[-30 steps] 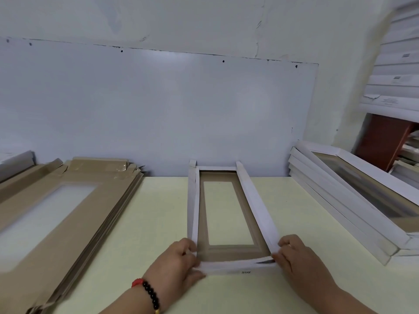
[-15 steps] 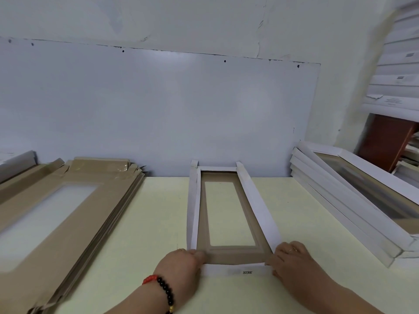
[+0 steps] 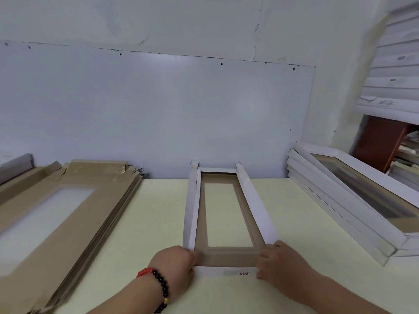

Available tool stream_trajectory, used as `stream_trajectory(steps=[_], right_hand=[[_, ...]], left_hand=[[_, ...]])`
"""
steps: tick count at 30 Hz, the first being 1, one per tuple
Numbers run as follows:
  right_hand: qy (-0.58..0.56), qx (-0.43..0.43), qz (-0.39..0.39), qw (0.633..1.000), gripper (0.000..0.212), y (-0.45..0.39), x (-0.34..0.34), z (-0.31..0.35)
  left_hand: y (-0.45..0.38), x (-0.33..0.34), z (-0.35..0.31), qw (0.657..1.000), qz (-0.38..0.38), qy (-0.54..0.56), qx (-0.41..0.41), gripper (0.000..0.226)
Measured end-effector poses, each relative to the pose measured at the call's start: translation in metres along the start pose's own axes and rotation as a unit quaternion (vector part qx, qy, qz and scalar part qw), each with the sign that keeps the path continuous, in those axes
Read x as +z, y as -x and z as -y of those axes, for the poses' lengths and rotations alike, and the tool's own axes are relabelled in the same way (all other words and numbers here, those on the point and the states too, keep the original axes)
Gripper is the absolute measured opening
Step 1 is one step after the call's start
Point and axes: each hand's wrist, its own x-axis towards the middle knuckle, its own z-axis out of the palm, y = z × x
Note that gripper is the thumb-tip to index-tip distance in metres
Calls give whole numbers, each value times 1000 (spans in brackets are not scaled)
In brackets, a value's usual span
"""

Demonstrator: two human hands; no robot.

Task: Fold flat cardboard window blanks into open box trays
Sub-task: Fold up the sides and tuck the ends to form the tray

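Handling this window blank (image 3: 226, 223) should ask little of you: it looks like thin, light paperboard, white outside and brown inside, stiff across its panels but ready to bend only along its scored creases, so I'd judge it easy to crush or kink if you squeeze mid-panel. It lies lengthwise in the middle of the pale yellow table (image 3: 294, 211), its far end just short of the wall panel (image 3: 158, 109), between the stack of flat brown blanks (image 3: 56, 200) to your left and the stack of finished white trays (image 3: 351, 200) to your right. Both long side walls stand partly raised, the left one nearly upright and the right one leaning outward; the near end flap (image 3: 224, 272), the one printed with small lettering, lies flat on the table. Take hold at the corners, close to the creases, where the board resists best. Your left hand (image 3: 174, 266), with the beaded bracelet (image 3: 158, 284) at the wrist, rests knuckles-up at the near left corner, fingers curled onto the brown inner border. Your right hand (image 3: 278, 261) mirrors it at the near right corner, fingers closed against the base of the right wall. Whether either hand pinches board or merely presses it down, I cannot tell, since the fingertips are tucked out of sight.
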Motion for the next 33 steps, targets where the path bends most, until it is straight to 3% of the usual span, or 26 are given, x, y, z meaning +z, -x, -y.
stream_trajectory(steps=[7,13,17,26,33], right_hand=[[30,55,37,997,38,13,-5,-13],[-42,6,39,998,14,-21,3,29],[-118,-8,68,991,46,-37,9,45],[-137,-15,55,989,45,-39,12,42],[-133,-14,68,989,43,-41,10,42]], left_hand=[[0,-1,-2,1000,20,5,-3,26],[-6,-14,1,989,46,-101,94,26],[-20,-31,11,960,82,-225,144,43],[-46,-30,26,936,61,-276,208,63],[-60,-26,20,940,84,-261,202,58]])
